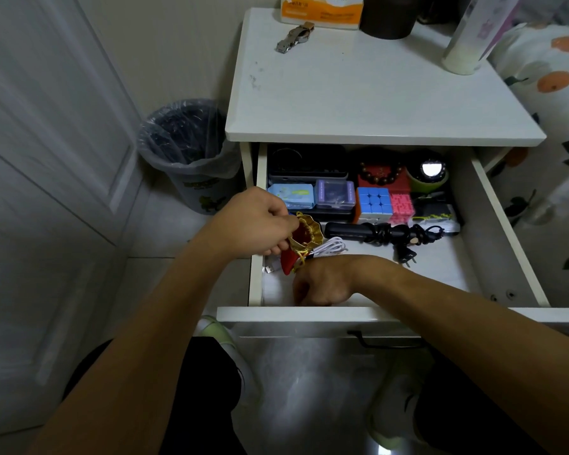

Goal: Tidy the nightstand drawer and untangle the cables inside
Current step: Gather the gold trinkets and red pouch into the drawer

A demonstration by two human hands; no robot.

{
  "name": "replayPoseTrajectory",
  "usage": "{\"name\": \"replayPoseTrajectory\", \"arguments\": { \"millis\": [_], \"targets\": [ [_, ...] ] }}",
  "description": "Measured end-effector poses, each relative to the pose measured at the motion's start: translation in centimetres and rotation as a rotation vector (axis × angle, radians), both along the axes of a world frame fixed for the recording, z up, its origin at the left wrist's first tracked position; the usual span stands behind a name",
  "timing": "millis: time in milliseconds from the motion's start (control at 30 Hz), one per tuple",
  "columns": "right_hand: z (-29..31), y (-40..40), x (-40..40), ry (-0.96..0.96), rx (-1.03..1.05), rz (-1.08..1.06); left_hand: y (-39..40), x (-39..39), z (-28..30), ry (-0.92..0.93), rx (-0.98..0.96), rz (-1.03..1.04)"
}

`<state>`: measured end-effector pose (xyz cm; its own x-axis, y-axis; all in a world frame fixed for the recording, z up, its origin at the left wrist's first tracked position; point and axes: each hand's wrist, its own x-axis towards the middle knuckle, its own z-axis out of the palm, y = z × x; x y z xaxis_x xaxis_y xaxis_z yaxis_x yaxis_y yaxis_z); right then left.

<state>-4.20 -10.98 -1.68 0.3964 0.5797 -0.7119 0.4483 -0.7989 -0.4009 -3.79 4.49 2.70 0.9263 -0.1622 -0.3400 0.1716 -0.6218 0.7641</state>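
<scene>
The white nightstand drawer point(493, 224) stands pulled open. My left hand point(257, 221) pinches the gold rim of a small red drawstring pouch point(301, 239) above the drawer's front left corner. My right hand point(322, 282) sits curled low in that corner, just under the pouch; what its fingers hold is hidden. A coiled white cable point(330, 247) with a USB plug lies beside the pouch. A black cable bundle with a wall plug point(395, 236) lies across the drawer's middle.
At the drawer's back sit a dark case point(306, 162), a blue packet point(291, 195), a clear box point(335, 193), a puzzle cube point(374, 205), a pink box point(401, 205), a bead bracelet point(380, 174). A lined bin point(188, 152) stands left. A watch point(294, 37) lies on the nightstand top.
</scene>
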Motion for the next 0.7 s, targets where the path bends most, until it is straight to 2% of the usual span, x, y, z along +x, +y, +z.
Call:
{"name": "replayPoseTrajectory", "arguments": {
  "millis": [333,467,600,700],
  "targets": [
    [0.0,-0.3,-0.2,0.007,0.007,0.037,0.0,0.0,-0.1,-0.001,0.014,-0.007],
    [0.1,-0.5,-0.3,0.009,0.006,-0.01,0.0,-0.1,-0.2,0.007,0.024,-0.006],
    [0.4,-1.0,-0.4,-0.002,0.042,-0.141,-0.2,-0.2,-0.2,0.005,0.027,-0.01],
    [1.1,-2.3,-0.4,0.156,0.187,-0.502,-0.5,-0.4,-0.2,0.01,0.022,-0.021]
  ]
}}
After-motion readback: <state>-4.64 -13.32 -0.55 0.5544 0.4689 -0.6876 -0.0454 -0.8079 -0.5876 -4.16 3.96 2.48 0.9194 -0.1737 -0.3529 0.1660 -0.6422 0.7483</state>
